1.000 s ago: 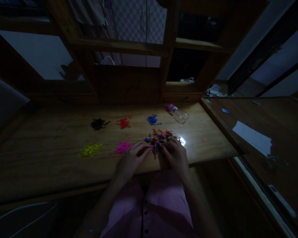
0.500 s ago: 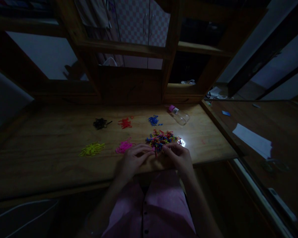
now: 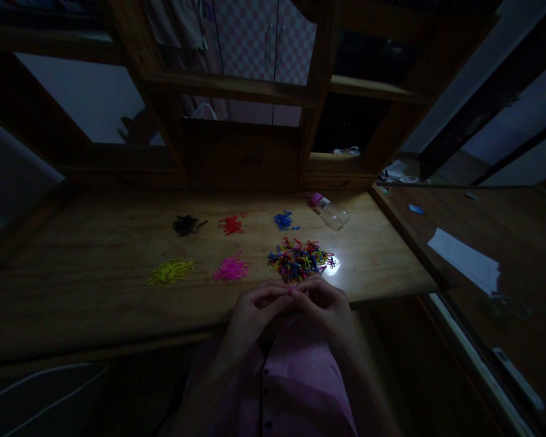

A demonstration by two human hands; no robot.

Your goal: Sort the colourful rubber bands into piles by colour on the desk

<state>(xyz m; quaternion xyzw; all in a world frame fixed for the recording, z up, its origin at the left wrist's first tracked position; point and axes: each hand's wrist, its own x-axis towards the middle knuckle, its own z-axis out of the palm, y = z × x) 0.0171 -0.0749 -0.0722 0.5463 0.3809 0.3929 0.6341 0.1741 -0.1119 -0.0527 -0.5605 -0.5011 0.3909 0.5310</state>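
My left hand [image 3: 257, 309] and my right hand [image 3: 325, 305] meet fingertip to fingertip at the near edge of the wooden desk [image 3: 118, 285], fingers curled in a pinch on a small pink thing I cannot make out. Just beyond them lies a mixed heap of coloured rubber bands [image 3: 299, 259]. Sorted little piles lie further out: pink [image 3: 231, 269], yellow [image 3: 169, 272], black [image 3: 184, 224], red [image 3: 230, 225] and blue [image 3: 283, 220].
A clear plastic bottle with a pink cap [image 3: 330, 212] lies on its side at the desk's back right. A bright light spot [image 3: 332, 265] glares beside the heap. Wooden shelves [image 3: 236, 88] rise behind. A white paper [image 3: 464, 260] lies on the surface to the right.
Both hands have drawn back from the mixed heap toward me, to the desk's near edge, still pinched together. The camera view has shifted slightly.
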